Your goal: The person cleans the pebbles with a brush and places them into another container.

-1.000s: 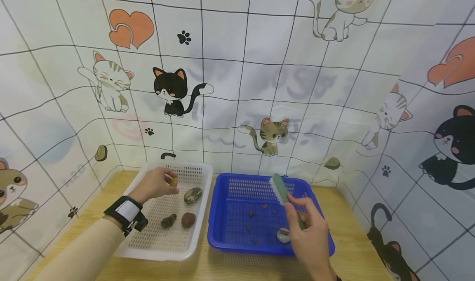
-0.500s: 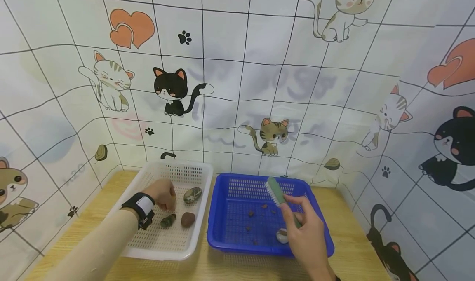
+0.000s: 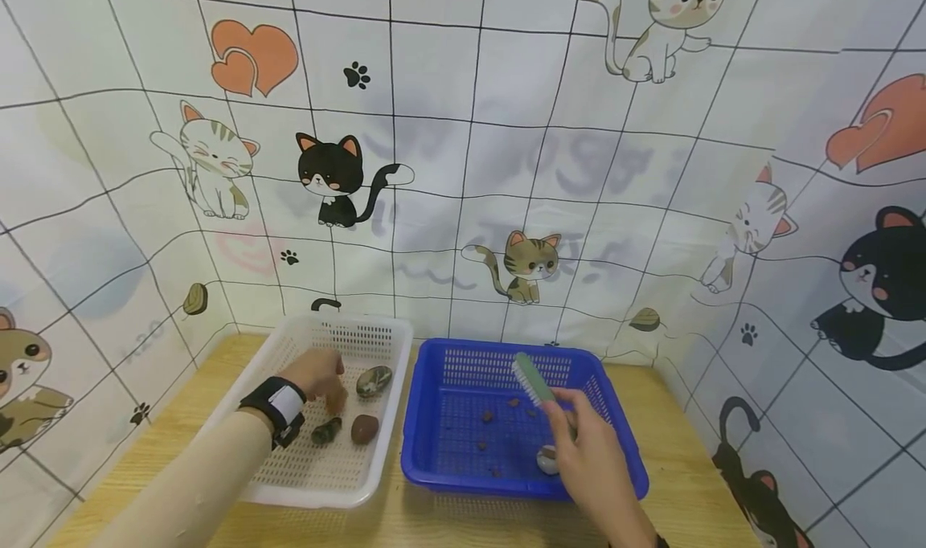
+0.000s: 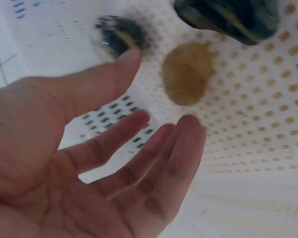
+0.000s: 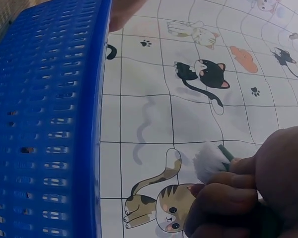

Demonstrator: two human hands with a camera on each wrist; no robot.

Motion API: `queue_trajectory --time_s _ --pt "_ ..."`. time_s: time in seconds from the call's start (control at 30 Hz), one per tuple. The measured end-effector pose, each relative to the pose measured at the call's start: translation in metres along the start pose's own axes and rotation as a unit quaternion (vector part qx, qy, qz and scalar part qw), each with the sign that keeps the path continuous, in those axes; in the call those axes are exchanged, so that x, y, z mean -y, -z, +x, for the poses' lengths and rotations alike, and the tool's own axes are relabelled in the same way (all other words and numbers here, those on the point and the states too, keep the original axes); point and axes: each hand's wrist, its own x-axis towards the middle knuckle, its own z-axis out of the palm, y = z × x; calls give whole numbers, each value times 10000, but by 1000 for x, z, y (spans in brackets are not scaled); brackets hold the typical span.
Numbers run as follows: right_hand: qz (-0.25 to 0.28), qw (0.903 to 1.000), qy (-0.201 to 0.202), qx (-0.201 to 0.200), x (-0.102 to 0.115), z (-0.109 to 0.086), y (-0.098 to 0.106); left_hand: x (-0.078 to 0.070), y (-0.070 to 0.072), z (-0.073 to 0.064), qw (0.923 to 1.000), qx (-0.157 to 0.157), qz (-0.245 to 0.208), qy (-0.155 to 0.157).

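Over the white basket point(image 3: 359, 496) my left hand point(image 3: 321, 378) reaches down, its fingers loosely bent. A yellow-brown stone point(image 4: 187, 73) lies on the basket floor just beyond the fingertips in the left wrist view, where the hand holds nothing. Close by are a mottled stone point(image 3: 374, 381), a reddish-brown stone point(image 3: 365, 429) and a dark green stone point(image 3: 326, 431). My right hand point(image 3: 589, 447) grips a green brush point(image 3: 534, 378) with white bristles, tilted above the blue basket point(image 3: 499, 344). Below it a white-and-brown stone point(image 3: 546, 459) lies in that basket, partly hidden by the hand.
Several small brown bits point(image 3: 488, 416) are scattered on the blue basket's floor. Both baskets stand side by side on a wooden table point(image 3: 673, 419), against a cat-patterned wall covering point(image 3: 448, 170).
My left hand lowered the yellow-brown stone into the white basket and let go of it. The right hand, still gripping the brush, dipped slightly and shifted a little left.
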Motion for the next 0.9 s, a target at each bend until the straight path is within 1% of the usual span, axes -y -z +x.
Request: queue_trajectory --time_s 0.03,0.13,0.2,0.27,0.33,0.4,0.5,0.57,0.6,0.67,0.77,0.83,0.9 --pt "-17 10000 29 11 0 0 0 -2 1 0 9999 -127 91 -57" --pt "-33 9998 185 8 -2 1 -1 -9 2 -1 9971 -597 285 -374" --pt "-59 9995 321 -21 -3 1 -1 -16 3 -3 9935 -920 301 -599" --pt "-97 9989 453 -44 -4 1 -2 -26 3 -6 9880 -1267 259 -839" --pt "-132 9985 534 -59 -4 2 -3 -38 3 -9 9832 -1524 133 -1000" --pt "-162 9982 578 -69 -4 2 -3 -52 2 -15 9770 -1738 47 -1237" --pt "-200 9981 572 -121 -5 2 -1 -78 -2 -24 9711 -1854 -22 -1501" --pt "-260 9978 589 -162 -6 3 0 -94 -5 -31 9677 -1779 -69 -1784" --pt "-292 9977 580 -179 -7 4 1 -102 -7 -35 9679 -1671 -114 -1877" --pt "-353 9976 568 -186 -8 4 3 -117 -13 -40 9657 -1459 -137 -2144" --pt "-411 9974 559 -215 -9 6 5 -139 -23 -46 9622 -968 -212 -2537" --pt "-420 9969 597 -291 -9 6 6 -153 -32 -47 9573 -650 -208 -2810" --pt "-472 9956 693 -408 -9 7 8 -168 -40 -48 9531 -299 -183 -3006"
